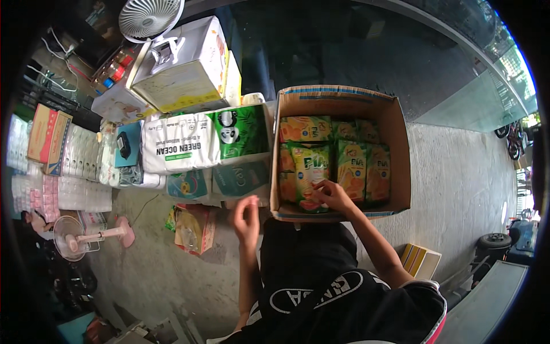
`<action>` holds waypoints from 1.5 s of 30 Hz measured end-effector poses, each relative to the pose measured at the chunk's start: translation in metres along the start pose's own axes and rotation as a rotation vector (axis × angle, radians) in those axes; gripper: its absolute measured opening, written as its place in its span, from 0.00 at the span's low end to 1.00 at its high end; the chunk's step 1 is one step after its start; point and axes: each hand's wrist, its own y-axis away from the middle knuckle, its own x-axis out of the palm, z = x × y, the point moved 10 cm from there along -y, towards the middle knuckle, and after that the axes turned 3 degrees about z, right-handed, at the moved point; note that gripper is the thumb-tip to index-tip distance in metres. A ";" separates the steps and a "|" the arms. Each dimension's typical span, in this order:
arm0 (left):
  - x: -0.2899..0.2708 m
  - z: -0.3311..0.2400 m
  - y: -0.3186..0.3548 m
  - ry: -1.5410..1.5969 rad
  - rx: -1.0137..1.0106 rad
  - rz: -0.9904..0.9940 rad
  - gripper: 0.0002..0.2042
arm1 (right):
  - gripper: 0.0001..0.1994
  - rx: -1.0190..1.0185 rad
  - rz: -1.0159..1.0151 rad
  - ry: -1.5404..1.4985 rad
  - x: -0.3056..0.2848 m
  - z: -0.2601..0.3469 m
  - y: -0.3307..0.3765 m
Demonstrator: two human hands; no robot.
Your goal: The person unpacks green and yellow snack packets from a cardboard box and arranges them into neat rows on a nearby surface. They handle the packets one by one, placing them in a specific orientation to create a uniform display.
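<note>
Right in front of me stands an open cardboard box with rows of green and yellow snack packets inside. My right hand reaches over its near wall, fingers pinched at the lower right edge of one snack packet. That packet lies on top of others at the left side of the box and is slightly tilted. Outside the box, by its near left corner, my left hand is raised with its fingers loosely curved and apart. Nothing shows in it, and it is a little blurred.
Left of the box lie a white and green tissue pack and teal packs. White cartons and a white fan stand behind them. On the floor are a red carton, a pink fan and a yellow-striped box.
</note>
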 end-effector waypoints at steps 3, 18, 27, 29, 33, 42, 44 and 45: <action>-0.067 0.087 -0.021 0.200 -0.328 -0.187 0.12 | 0.14 -0.017 -0.080 -0.073 0.014 0.041 0.009; -0.109 0.180 -0.172 0.851 -0.481 -0.223 0.31 | 0.06 -0.333 -0.470 0.518 0.150 0.128 0.028; -0.109 0.185 -0.171 0.826 -0.546 -0.131 0.30 | 0.11 -0.039 -0.564 0.914 0.149 0.140 -0.001; -0.116 0.184 -0.162 0.909 -0.623 -0.190 0.28 | 0.12 -0.035 -0.594 0.910 0.150 0.135 0.000; -0.139 0.155 -0.133 0.991 -0.500 -0.221 0.29 | 0.24 -0.040 -0.440 0.452 0.138 0.133 0.007; -0.200 0.058 -0.081 1.037 -0.327 -0.252 0.37 | 0.35 -0.273 -0.494 -0.264 0.102 0.145 0.027; -0.198 0.042 -0.067 1.014 -0.387 -0.335 0.37 | 0.37 -0.474 -0.484 -0.253 0.095 0.162 0.032; -0.189 0.036 -0.059 1.039 -0.396 -0.297 0.37 | 0.38 -0.510 -0.531 -0.311 0.082 0.166 0.039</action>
